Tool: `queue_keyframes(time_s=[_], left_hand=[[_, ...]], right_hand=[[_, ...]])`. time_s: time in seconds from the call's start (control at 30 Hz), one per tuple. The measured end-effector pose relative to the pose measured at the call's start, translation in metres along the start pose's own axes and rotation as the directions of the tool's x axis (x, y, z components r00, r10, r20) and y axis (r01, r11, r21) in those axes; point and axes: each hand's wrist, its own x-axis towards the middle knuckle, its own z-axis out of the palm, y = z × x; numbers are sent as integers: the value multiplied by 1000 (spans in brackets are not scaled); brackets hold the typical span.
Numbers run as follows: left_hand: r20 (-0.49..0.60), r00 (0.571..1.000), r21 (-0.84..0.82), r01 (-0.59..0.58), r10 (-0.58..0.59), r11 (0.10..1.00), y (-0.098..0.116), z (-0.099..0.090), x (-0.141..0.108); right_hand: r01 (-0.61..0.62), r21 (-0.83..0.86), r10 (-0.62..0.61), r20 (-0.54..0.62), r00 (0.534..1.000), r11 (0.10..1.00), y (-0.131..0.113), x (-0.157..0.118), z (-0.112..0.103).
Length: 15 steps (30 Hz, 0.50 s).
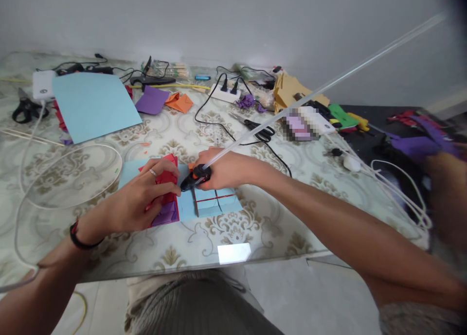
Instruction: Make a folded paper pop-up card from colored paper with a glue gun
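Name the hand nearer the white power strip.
Right. The right hand, gripping the glue gun, is in front of the power strip; the left hand, on the red paper, is farther off to the left.

Glue gun over card, card on table. Folded paper just left of gun. Behind gun: power strip. Behind-right of gun: scissors, paper stack farther back. Behind-left: large sheet.

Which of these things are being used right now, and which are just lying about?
In use:
glue gun with a clear stick, in the right hand
red paper, under the left hand
light blue card with dark strips

Apparently just lying about:
large light blue sheet
purple sheet
folded orange paper
scissors beyond the right hand
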Motion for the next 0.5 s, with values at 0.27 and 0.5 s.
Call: queue_keyframes(time_s=[0.27,0.5], left_hand=[[7,1000,1,10,-10,1000,1,-1,1],[16,999,1,36,-36,999,3,-4,1]], right_hand=[[-24,13,24,-9,1000,1000,0,2,-1],[-26,43,28,-35,999,999,7,5,-1]])
